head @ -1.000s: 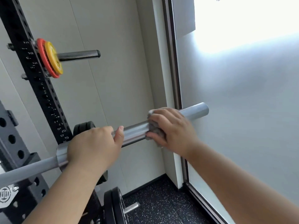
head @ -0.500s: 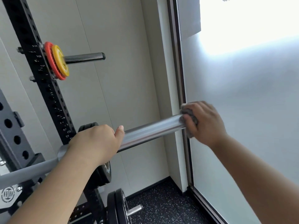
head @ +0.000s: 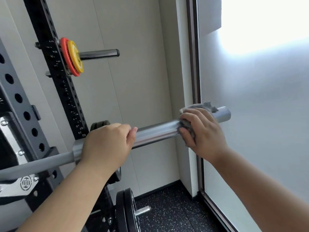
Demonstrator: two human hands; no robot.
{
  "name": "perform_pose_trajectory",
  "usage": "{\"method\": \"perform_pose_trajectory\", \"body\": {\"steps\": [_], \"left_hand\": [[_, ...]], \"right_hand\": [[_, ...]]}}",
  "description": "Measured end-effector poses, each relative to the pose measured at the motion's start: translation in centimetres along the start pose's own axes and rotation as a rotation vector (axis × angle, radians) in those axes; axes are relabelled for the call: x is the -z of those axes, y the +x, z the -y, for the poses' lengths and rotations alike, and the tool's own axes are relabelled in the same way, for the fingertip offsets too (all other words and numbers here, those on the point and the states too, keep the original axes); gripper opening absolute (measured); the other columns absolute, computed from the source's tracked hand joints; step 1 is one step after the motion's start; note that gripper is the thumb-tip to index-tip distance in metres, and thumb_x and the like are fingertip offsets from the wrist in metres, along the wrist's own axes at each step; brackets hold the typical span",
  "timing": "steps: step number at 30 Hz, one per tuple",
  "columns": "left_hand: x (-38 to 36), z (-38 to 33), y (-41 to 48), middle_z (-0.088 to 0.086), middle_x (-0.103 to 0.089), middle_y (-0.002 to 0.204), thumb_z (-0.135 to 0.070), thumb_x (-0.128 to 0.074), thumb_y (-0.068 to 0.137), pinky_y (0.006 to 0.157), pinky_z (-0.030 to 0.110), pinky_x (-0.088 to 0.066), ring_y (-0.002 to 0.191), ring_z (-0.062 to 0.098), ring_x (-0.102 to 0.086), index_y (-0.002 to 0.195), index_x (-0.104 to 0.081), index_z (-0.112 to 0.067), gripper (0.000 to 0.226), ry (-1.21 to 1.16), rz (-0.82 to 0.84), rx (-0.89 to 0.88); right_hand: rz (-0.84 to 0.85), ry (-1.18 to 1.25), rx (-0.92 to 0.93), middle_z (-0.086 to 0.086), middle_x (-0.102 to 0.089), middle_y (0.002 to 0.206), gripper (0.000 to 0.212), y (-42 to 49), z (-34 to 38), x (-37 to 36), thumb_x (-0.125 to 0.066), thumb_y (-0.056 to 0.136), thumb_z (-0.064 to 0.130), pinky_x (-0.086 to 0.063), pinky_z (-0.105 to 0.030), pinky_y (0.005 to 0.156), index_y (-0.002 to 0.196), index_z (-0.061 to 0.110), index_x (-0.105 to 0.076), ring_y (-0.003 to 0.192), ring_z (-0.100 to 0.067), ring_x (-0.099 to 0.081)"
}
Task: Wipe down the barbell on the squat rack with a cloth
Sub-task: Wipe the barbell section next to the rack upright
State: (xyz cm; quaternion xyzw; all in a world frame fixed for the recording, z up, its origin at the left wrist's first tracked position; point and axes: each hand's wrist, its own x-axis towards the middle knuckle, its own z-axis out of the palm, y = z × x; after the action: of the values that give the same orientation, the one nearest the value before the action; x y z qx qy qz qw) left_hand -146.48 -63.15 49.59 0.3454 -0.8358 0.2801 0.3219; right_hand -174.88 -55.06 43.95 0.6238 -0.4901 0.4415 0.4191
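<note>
The grey steel barbell (head: 157, 132) rests on the black squat rack (head: 55, 77) and runs from lower left up to the right, its sleeve end bare near the window. My left hand (head: 107, 146) is wrapped over the sleeve close to its collar. My right hand (head: 201, 131) presses a crumpled grey cloth (head: 203, 106) around the sleeve a short way in from the tip. Part of the cloth sticks out above my fingers; the rest is hidden under my palm.
A red and a yellow plate (head: 71, 57) hang on a peg high on the rack upright. Black plates (head: 125, 210) sit on a lower peg near the speckled floor (head: 170, 210). A frosted window (head: 260, 114) stands just right of the bar's end.
My right hand with the cloth slid outward to the bar's tip, then came back a little inward, leaving the end exposed. My left hand kept its hold.
</note>
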Motion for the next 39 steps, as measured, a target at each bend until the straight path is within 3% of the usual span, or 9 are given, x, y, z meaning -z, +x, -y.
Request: {"method": "perform_pose_trajectory", "body": {"steps": [2,5,8,14,18,24,27,32,39], "left_hand": [[0.6,0.3,-1.4,-0.008,-0.068,0.071,-0.047,-0.037,0.101,0.065,0.036,-0.046,0.067,0.022,-0.065,0.084,-0.072,-0.026,0.044,0.051,0.005,-0.018],[1.7,2.4,-3.4,-0.003,-0.076,0.099,-0.049,-0.046,0.098,0.097,0.049,-0.043,0.098,0.026,-0.069,0.111,-0.076,-0.02,0.043,0.059,-0.044,0.017],[1.5,5.6,-5.0,-0.003,-0.068,0.114,-0.053,-0.045,0.096,0.09,0.047,-0.049,0.105,0.025,-0.062,0.119,-0.073,-0.018,0.05,-0.075,-0.06,0.108],[0.8,9.0,-6.6,-0.008,-0.067,0.12,-0.063,-0.032,0.097,0.059,0.03,-0.052,0.073,0.016,-0.066,0.134,-0.06,-0.023,0.061,-0.151,0.026,0.092],[1.3,9.1,-6.3,-0.012,-0.066,0.099,-0.065,-0.02,0.1,0.054,0.028,-0.044,0.065,0.015,-0.061,0.125,-0.058,-0.025,0.059,-0.127,0.04,0.116],[1.8,9.1,-5.2,-0.013,-0.053,0.065,-0.057,-0.004,0.102,0.058,0.033,-0.046,0.061,0.01,-0.056,0.104,-0.057,-0.03,0.059,-0.164,0.143,0.203],[1.3,8.7,-6.0,-0.011,-0.064,0.08,-0.051,-0.01,0.105,0.059,0.035,-0.048,0.064,0.017,-0.06,0.11,-0.056,-0.028,0.052,-0.151,0.054,0.191],[0.2,9.0,-8.2,0.001,-0.061,0.129,-0.046,-0.03,0.107,0.085,0.041,-0.051,0.105,0.023,-0.065,0.131,-0.053,-0.014,0.046,-0.195,-0.065,0.032],[1.1,9.7,-6.9,-0.006,-0.071,0.098,-0.041,-0.022,0.105,0.082,0.043,-0.052,0.081,0.02,-0.069,0.131,-0.055,-0.022,0.046,-0.215,-0.02,0.224]], "right_hand": [[0.039,-0.057,-0.086,-0.005,-0.072,0.119,0.053,0.1,-1.3,0.8,-0.06,0.097,0.052,-0.047,-0.047,0.105,0.121,0.005,-0.068,0.116,-0.032,-0.064],[0.0,-0.152,-0.221,-0.001,-0.073,0.111,0.06,-0.4,-2.5,1.2,-0.051,0.095,0.064,-0.044,-0.049,0.105,0.118,0.011,-0.069,0.112,-0.032,-0.063],[-0.052,-0.123,-0.251,-0.001,-0.072,0.105,0.045,0.4,0.2,0.1,-0.058,0.094,0.051,-0.043,-0.052,0.101,0.11,0.011,-0.069,0.105,-0.033,-0.064],[0.084,-0.035,0.01,-0.001,-0.071,0.12,0.053,2.3,9.1,-4.2,-0.064,0.095,0.058,-0.047,-0.05,0.099,0.118,0.011,-0.07,0.112,-0.028,-0.066],[0.268,-0.033,0.173,0.0,-0.07,0.122,0.069,3.7,7.7,-3.8,-0.06,0.092,0.072,-0.052,-0.047,0.087,0.129,0.013,-0.063,0.101,-0.03,-0.067],[0.268,-0.047,-0.067,0.006,-0.068,0.083,0.048,5.2,8.3,-2.1,-0.049,0.087,0.077,-0.04,-0.035,0.071,0.097,0.03,-0.055,0.079,-0.03,-0.068],[0.325,0.065,-0.008,0.009,-0.071,0.086,0.041,6.9,13.6,-4.1,-0.039,0.096,0.068,-0.04,-0.03,0.069,0.105,0.033,-0.058,0.078,-0.024,-0.07],[0.538,0.152,0.186,0.012,-0.069,0.101,0.057,8.4,17.0,-4.7,-0.042,0.086,0.07,-0.051,-0.034,0.075,0.124,0.028,-0.055,0.087,-0.02,-0.067],[0.76,-0.105,-0.035,0.014,-0.058,0.078,0.064,10.2,15.0,-3.5,-0.071,0.064,0.08,-0.048,-0.033,0.061,0.102,0.037,-0.042,0.078,-0.021,-0.063]]}}
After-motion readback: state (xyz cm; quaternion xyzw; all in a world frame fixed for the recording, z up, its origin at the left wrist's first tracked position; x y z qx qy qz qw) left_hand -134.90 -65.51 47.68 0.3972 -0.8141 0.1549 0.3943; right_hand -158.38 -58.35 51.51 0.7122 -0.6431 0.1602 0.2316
